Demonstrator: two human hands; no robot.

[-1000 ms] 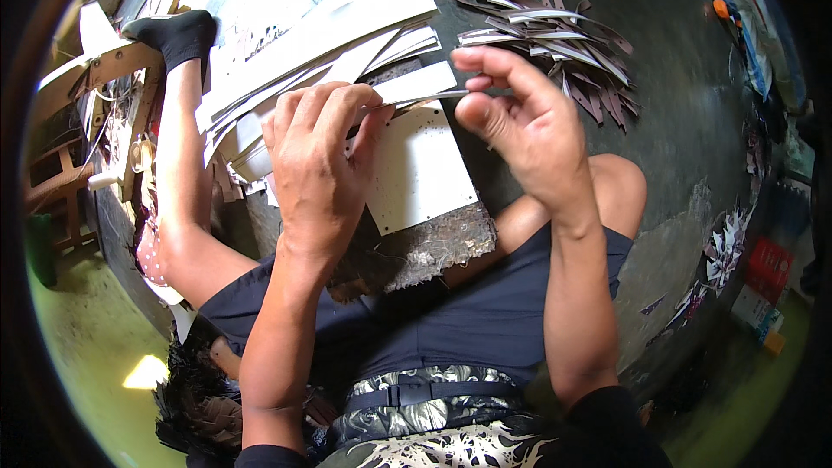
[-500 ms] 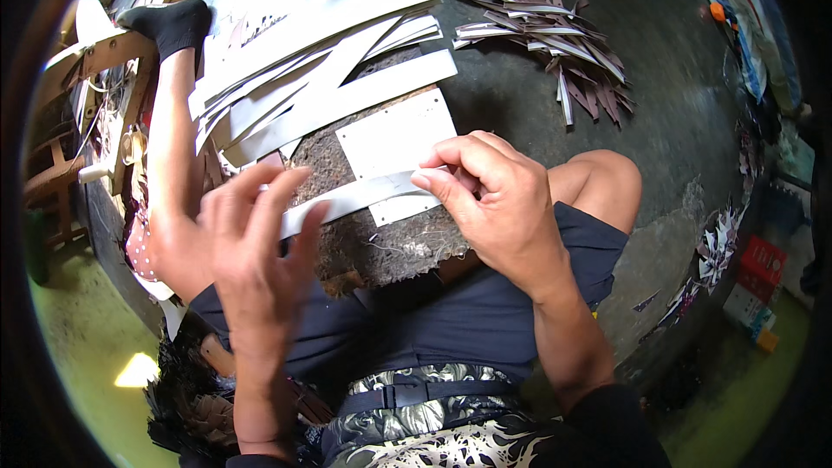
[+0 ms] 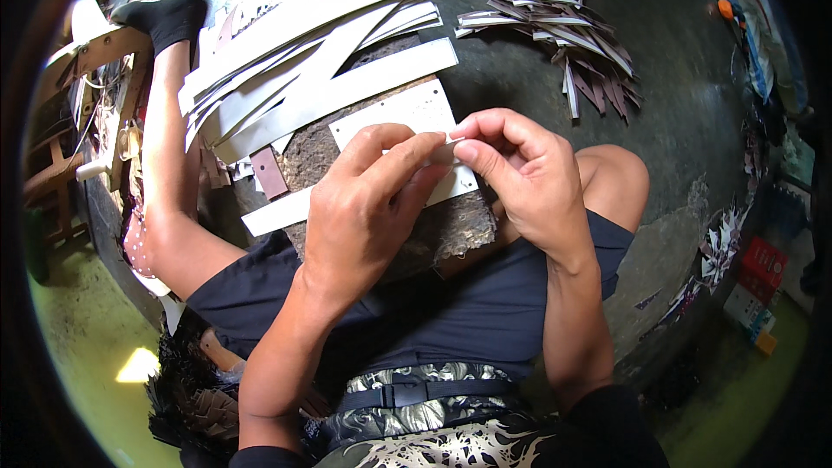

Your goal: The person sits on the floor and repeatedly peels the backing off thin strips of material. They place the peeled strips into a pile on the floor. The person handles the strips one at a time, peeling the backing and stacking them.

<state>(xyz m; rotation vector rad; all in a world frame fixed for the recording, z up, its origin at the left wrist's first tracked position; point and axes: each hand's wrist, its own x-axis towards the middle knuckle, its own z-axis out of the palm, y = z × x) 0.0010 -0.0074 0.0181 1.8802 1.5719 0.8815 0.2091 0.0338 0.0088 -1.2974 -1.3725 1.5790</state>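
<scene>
A narrow white strip (image 3: 276, 211) runs slantwise over the near part of the block, its middle hidden behind my left hand (image 3: 360, 199). My right hand (image 3: 530, 180) pinches the strip's right end between thumb and forefinger. The left fingers are closed on the strip right beside that pinch, fingertips almost meeting. Beneath lies a white plate (image 3: 429, 97) with small holes, resting on a rough dark block (image 3: 464, 224). A small brown rectangular piece (image 3: 269, 173) with a hole lies just beyond the strip's left part.
Long white strips (image 3: 286, 69) are heaped loosely across the block's far side. On the dark floor at the far right sits a pile of thin brown and white cut pieces (image 3: 563, 30). My bent legs flank the block. A wooden frame (image 3: 104, 48) stands at left; a red box (image 3: 763, 264) is at right.
My left hand has moved right from the strip's left part, and its spread fingers have closed on the strip beside my right hand. The small brown piece is now uncovered.
</scene>
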